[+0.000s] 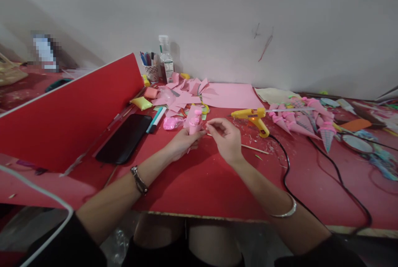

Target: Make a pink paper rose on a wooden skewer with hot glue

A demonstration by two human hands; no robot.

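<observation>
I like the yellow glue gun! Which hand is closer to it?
The right hand. It sits just left of the yellow glue gun, apart from it. The left hand is farther left, holding a pink paper cone.

Two hands at work: left hand, right hand. One glue gun at 2 o'clock. One phone at 9. One pen cup, one bottle at 11. Paper cones: too crowded to count.
</observation>
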